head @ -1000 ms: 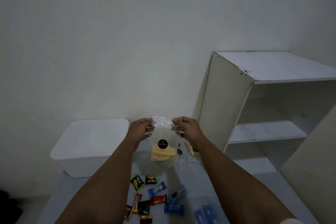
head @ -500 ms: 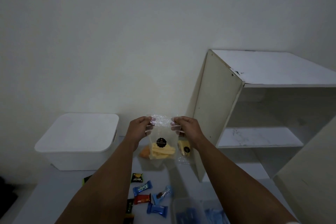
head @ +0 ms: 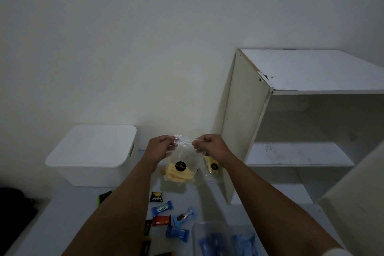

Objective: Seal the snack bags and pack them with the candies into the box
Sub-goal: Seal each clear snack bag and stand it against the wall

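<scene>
I hold a clear snack bag [head: 181,167] with yellow chips and a round black sticker up above the table. My left hand [head: 159,147] pinches its top left corner and my right hand [head: 211,146] pinches its top right corner. A second snack bag [head: 212,167] lies on the table behind, beside the shelf wall. Several wrapped candies [head: 162,209] in blue, red and black lie scattered on the table below. A clear plastic box [head: 209,229] with blue candies inside sits at the near right.
A white lidded bin [head: 93,154] stands at the back left against the wall. A white open shelf unit [head: 291,122] rises on the right, its side wall close to my right hand. The grey table [head: 62,220] runs under my arms.
The view has tilted down and shifted, so the clear box with blue candies now shows at the bottom. Both hands keep pinching the bag's top edge, fingers working slightly along it.
</scene>
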`<act>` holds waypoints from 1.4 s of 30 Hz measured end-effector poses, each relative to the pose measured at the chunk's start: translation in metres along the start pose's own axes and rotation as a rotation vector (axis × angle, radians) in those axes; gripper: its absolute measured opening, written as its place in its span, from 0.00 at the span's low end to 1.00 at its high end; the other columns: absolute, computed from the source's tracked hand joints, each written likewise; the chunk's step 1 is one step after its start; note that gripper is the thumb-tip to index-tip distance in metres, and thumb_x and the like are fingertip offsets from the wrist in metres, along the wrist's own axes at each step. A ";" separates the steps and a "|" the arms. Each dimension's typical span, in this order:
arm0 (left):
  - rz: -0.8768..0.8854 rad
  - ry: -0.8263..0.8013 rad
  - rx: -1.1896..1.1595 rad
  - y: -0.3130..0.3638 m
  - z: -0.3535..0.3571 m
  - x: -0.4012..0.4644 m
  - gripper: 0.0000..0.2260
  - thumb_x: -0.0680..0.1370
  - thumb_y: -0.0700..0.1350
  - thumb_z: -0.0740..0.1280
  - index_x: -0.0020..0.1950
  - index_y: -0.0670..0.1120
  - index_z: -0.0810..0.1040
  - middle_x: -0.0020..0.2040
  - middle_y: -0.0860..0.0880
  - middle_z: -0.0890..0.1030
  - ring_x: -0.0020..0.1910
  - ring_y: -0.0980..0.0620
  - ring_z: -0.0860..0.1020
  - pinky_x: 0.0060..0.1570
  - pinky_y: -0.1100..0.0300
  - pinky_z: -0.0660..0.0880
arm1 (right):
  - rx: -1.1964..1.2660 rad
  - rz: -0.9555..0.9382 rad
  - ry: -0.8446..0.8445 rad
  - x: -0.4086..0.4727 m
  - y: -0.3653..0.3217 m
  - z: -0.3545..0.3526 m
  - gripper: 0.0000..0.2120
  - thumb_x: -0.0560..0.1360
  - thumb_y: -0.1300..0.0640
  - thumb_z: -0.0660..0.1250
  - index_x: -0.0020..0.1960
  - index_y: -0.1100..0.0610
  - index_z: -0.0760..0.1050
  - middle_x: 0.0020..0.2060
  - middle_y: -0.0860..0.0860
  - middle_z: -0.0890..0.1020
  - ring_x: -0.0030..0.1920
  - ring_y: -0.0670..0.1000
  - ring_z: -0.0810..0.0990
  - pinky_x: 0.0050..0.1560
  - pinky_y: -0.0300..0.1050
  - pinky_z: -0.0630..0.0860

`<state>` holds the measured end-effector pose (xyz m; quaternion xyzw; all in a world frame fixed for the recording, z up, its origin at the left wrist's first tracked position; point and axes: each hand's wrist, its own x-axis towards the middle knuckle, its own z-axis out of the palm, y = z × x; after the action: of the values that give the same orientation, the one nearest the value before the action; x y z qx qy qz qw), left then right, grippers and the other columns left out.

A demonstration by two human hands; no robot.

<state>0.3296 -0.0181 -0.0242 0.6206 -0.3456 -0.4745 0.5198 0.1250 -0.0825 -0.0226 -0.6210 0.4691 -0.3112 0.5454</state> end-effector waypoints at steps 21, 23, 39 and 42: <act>0.024 -0.034 0.141 0.006 0.001 -0.010 0.09 0.81 0.45 0.66 0.48 0.44 0.86 0.45 0.44 0.87 0.42 0.51 0.80 0.47 0.55 0.75 | -0.123 -0.127 -0.132 0.015 -0.004 0.016 0.08 0.76 0.60 0.73 0.45 0.66 0.82 0.35 0.54 0.83 0.33 0.48 0.81 0.38 0.39 0.78; 0.036 -0.030 0.151 0.007 -0.002 -0.009 0.10 0.82 0.45 0.66 0.49 0.43 0.86 0.47 0.43 0.87 0.43 0.51 0.80 0.47 0.56 0.75 | -0.101 -0.108 -0.114 0.014 -0.004 0.017 0.09 0.75 0.59 0.74 0.46 0.65 0.83 0.37 0.57 0.84 0.34 0.48 0.82 0.37 0.38 0.78; 0.062 0.016 0.138 0.002 -0.014 -0.003 0.10 0.82 0.47 0.66 0.48 0.46 0.86 0.47 0.45 0.87 0.44 0.52 0.81 0.46 0.58 0.76 | -0.031 -0.009 -0.079 0.017 0.011 0.021 0.10 0.74 0.55 0.75 0.47 0.63 0.83 0.38 0.53 0.86 0.38 0.47 0.84 0.41 0.47 0.75; 0.063 0.019 0.137 0.001 -0.012 -0.003 0.10 0.82 0.47 0.66 0.48 0.46 0.85 0.47 0.45 0.87 0.45 0.51 0.81 0.48 0.56 0.77 | -0.014 -0.038 -0.073 0.015 0.010 0.020 0.10 0.75 0.58 0.74 0.48 0.67 0.82 0.36 0.53 0.83 0.35 0.47 0.82 0.40 0.41 0.77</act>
<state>0.3400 -0.0117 -0.0222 0.6481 -0.3919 -0.4271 0.4939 0.1463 -0.0886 -0.0380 -0.6446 0.4390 -0.2953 0.5518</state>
